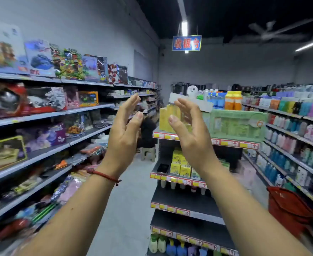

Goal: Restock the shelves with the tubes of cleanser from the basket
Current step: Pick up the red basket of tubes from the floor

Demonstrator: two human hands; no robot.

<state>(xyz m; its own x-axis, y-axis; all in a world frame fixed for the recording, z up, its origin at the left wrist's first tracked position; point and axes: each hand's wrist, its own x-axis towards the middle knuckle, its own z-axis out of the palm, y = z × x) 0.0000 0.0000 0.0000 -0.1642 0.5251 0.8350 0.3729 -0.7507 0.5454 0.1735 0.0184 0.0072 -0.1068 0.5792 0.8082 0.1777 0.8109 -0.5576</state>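
Note:
Both my hands are raised in front of me in the aisle, palms facing each other a short gap apart. My left hand (124,130) has straight fingers and holds nothing; a red string bracelet circles its wrist. My right hand (190,130) is likewise open and empty. A red basket (288,207) hangs at the lower right, beside the right-hand shelves; what it holds is hidden. No tube of cleanser can be made out in either hand. The shelf unit (187,204) straight ahead has bare dark boards in its middle rows.
Toy boxes fill the long shelves (46,115) on the left. Bottles and packs line the shelves (296,137) on the right. Yellow and green boxes (237,124) sit atop the end unit. A person sits by a small stool (148,153) down the aisle. A blue sign (186,43) hangs overhead.

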